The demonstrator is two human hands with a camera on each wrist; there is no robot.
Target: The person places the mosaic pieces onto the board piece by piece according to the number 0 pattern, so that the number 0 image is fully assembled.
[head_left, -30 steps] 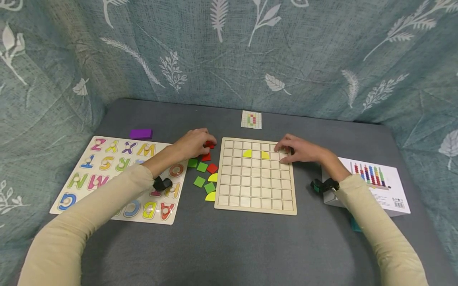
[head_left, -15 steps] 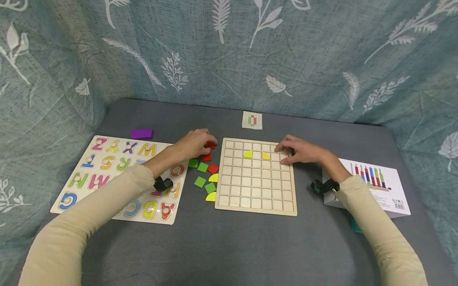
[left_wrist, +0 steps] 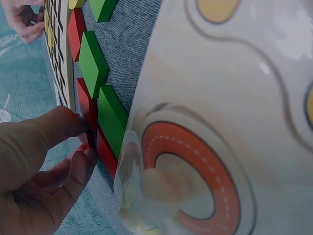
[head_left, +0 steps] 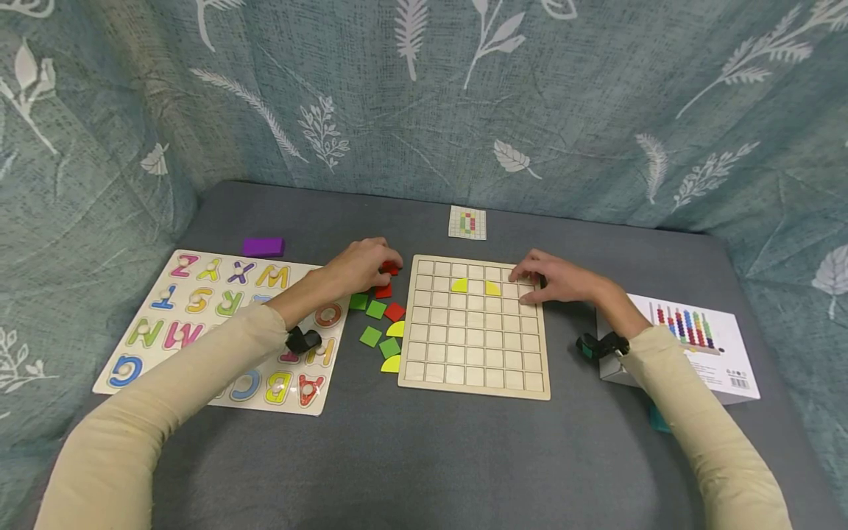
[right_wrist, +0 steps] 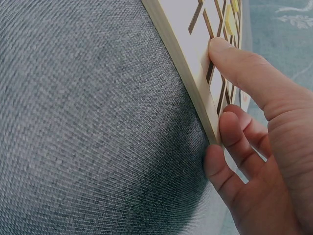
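My left hand (head_left: 363, 266) pinches a red square tile (left_wrist: 89, 139) between thumb and fingertips, left of the wooden grid board (head_left: 474, 338); the fingers partly hide the tile. Around it lie more red tiles (head_left: 394, 313), several green square tiles (head_left: 371, 336) and two yellow pieces with curved edges (head_left: 391, 364). Two yellow quarter-circle tiles (head_left: 460, 285) sit in cells of the board's second row, one cell apart. My right hand (head_left: 556, 277) rests at the board's far right corner. Its thumb touches the surface and its loosely bent fingers touch the edge (right_wrist: 208, 115).
A letter puzzle board (head_left: 324, 397) lies on the left, under my left forearm. Beyond it is a purple block (head_left: 263, 247). The small pattern card (head_left: 467, 222) lies behind the grid board. A white abacus box (head_left: 718, 368) stands right, with a teal object (head_left: 659, 419) near it.
Both hands hold nearly the same position throughout. The tiles and the board have not visibly moved; the whole view shifts only very slightly.
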